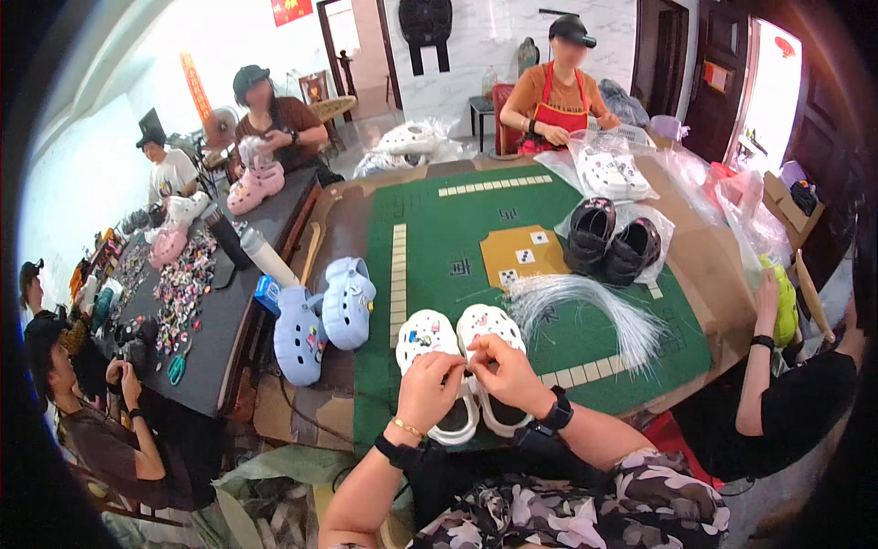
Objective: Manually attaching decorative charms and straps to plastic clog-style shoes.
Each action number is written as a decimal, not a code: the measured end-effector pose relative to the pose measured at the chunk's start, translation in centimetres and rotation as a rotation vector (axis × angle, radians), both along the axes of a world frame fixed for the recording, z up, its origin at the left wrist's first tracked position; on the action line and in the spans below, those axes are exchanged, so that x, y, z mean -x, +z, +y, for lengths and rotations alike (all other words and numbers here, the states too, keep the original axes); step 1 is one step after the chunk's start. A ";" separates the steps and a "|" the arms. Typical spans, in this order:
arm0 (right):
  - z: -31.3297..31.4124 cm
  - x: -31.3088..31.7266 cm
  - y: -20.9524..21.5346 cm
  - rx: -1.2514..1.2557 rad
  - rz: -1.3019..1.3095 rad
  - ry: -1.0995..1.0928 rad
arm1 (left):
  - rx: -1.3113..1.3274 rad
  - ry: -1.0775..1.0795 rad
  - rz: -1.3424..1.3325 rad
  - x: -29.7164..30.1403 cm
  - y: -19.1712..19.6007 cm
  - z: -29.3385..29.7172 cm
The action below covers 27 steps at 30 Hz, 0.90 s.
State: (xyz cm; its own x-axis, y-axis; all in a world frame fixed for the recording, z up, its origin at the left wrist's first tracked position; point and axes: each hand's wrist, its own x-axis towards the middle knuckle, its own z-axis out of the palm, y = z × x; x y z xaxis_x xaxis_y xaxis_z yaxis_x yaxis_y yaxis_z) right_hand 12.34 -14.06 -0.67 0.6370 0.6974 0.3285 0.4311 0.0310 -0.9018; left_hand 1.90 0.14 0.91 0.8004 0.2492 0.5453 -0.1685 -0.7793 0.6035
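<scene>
A pair of white clogs stands side by side on the green mat (448,238) in front of me. The left white clog (425,329) carries small coloured charms, and the right white clog (489,320) has a few too. Over their openings my left hand (430,389) and my right hand (506,371) nearly meet, thumbs and fingertips pinched together. Whatever lies in either pinch is too small to make out. Just beyond my right hand lies a loose bundle of thin clear plastic strands (604,311).
Light blue clogs (346,302) stand left of the mat, near a white bottle (265,254). Black clogs (611,240) rest on plastic at the right, with bagged white clogs (613,174) behind. Several people work around, beside a dark table heaped with small charms (187,297).
</scene>
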 end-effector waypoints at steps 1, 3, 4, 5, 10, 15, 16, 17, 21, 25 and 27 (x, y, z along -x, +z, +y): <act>0.0 -0.2 -0.2 0.010 -0.001 0.013 | -0.048 -0.011 -0.012 -0.2 0.2 0.3; -0.1 0.1 -0.2 0.026 0.007 0.023 | -0.090 -0.024 -0.016 0.2 0.5 0.3; -0.1 0.1 0.0 0.023 0.019 0.046 | -0.157 -0.020 -0.027 0.2 0.7 0.4; -0.1 0.2 0.0 0.023 0.033 0.069 | -0.222 -0.016 -0.035 0.2 0.8 0.3; 0.2 0.0 0.1 -0.024 0.050 0.097 | -0.382 0.011 -0.056 0.0 0.3 -0.2; 0.2 -1.0 -0.8 -0.072 0.201 0.141 | -0.336 -0.012 -0.064 -0.2 0.8 -0.3; 0.1 -1.1 -0.7 -0.072 0.202 0.139 | -0.336 -0.013 -0.062 -0.2 0.9 -0.3; 0.0 -1.2 -0.5 -0.076 0.233 0.149 | -0.332 -0.015 -0.061 -0.1 1.0 -0.3; -0.1 -0.8 0.5 -0.040 0.326 0.181 | -0.341 0.002 -0.089 0.1 0.2 -0.1; -0.3 -1.1 0.1 -0.038 0.334 0.207 | -0.366 -0.014 -0.095 0.1 -0.2 0.0; -0.4 -1.2 0.0 -0.051 0.318 0.206 | -0.360 -0.009 -0.097 0.0 -0.2 -0.1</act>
State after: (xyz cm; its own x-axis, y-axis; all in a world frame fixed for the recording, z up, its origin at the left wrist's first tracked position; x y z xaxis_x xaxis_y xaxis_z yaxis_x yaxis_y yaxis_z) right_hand 13.50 -14.42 -0.63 0.5609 0.8092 0.1747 0.1103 0.1361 -0.9845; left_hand 1.94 0.02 0.71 0.7419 0.0210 0.6702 -0.2193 -0.9369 0.2721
